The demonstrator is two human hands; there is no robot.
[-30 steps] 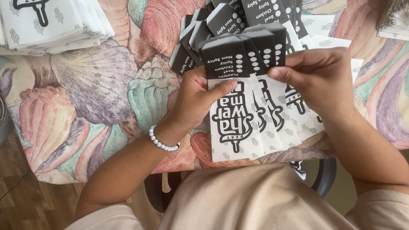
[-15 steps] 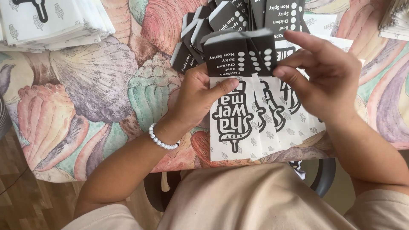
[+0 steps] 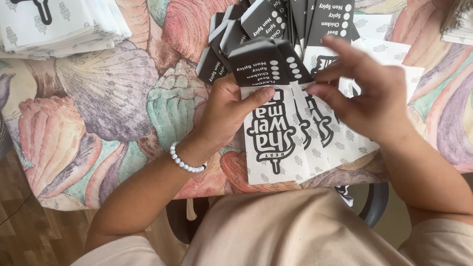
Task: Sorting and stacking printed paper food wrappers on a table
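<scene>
My left hand [image 3: 227, 114] grips a fanned stack of flat white paper sleeves [image 3: 276, 143] with black tops and black printed lettering, its thumb pressed across the front one. Around that wrist is a white bead bracelet [image 3: 186, 161]. My right hand [image 3: 367, 93] hovers over the right side of the fan with fingers spread, fingertips close to the black tops, holding nothing that I can see. The sleeves lie over the near edge of a table.
Several more black-topped sleeves [image 3: 276, 19] are fanned out at the table's far middle. A pile of white printed sheets [image 3: 59, 24] sits at the far left, another stack [image 3: 458, 24] at the far right. A shell-patterned cloth [image 3: 108, 98] covers the table. Wooden floor shows at bottom left.
My right hand has lifted off the sleeves' black tops and opened its fingers. The left hand keeps its grip on the fan.
</scene>
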